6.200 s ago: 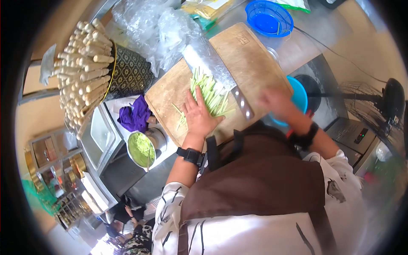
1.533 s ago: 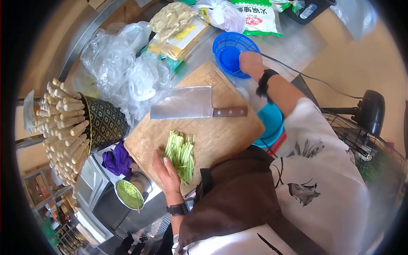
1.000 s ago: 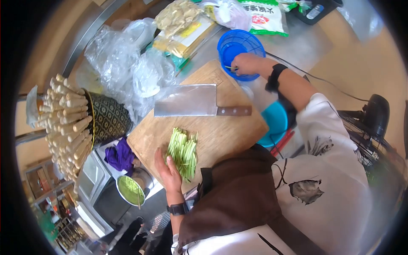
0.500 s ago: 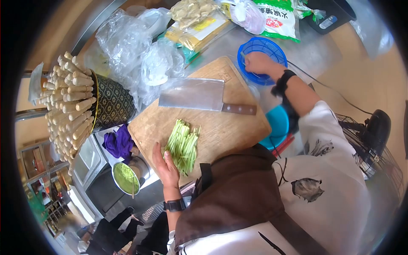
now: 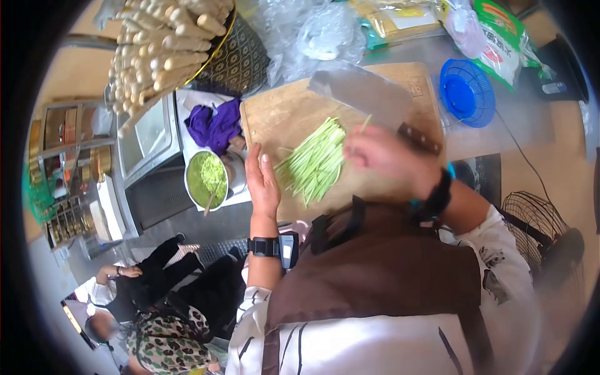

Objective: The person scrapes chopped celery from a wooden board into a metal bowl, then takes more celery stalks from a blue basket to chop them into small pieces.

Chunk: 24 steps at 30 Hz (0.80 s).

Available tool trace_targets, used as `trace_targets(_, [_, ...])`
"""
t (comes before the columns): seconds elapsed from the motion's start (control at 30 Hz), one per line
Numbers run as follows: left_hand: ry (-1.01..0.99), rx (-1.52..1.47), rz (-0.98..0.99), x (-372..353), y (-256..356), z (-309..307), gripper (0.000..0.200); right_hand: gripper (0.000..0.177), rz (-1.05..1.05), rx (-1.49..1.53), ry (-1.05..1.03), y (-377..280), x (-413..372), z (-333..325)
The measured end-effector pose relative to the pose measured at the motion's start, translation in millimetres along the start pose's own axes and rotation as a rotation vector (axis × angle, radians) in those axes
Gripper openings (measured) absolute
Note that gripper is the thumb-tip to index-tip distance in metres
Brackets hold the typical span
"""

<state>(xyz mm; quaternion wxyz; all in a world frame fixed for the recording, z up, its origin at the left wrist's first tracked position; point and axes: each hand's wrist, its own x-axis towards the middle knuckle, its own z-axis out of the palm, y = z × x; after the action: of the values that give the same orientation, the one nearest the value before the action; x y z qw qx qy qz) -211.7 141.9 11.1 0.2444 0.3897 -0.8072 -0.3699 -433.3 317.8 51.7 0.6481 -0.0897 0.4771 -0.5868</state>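
Thin green strips [image 5: 315, 162] lie in a pile on the wooden cutting board [image 5: 275, 112]. My left hand [image 5: 264, 184] stands at the board's left edge beside the pile, thumb and fingers apart, holding nothing. Blurred by motion, my right hand [image 5: 384, 153] is over the board just right of the pile, its fingers pinched together with a thin green strip poking out above them. Behind it lies a cleaver [image 5: 365, 94], its blade flat on the board's far part and its brown handle partly beside my wrist. The blue basket [image 5: 467, 94] rests right of the board.
A pot of chopped greens [image 5: 206, 181] and a purple cloth [image 5: 214, 125] are at the left. Wooden rolling pins [image 5: 165, 47] fill a patterned bin. Plastic bags [image 5: 325, 34] lie behind the board, a fan [image 5: 531, 219] stands right, and other people [image 5: 169, 337] are at lower left.
My right hand has left the blue basket and come over the board beside the green strips. The whole view has shifted and turned; my left hand stays by the pile.
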Motion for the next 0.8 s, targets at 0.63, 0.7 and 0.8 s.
trace_targets(0.63, [-0.271,0.25,0.115,-94.4,-26.5,-12.2,0.025,0.03,-0.775,-1.544,0.207,44.5,-0.1,41.0])
trace_targets(0.7, [-0.304,0.298,0.131,-89.4,-25.8,-9.6,0.024,0.029,-0.794,-1.473,0.169,48.5,5.8,49.1])
trace_targets(0.8, [-0.306,0.327,0.114,-85.5,-15.1,-7.1,0.024,0.027,-0.842,-1.383,0.195,48.7,9.6,53.5])
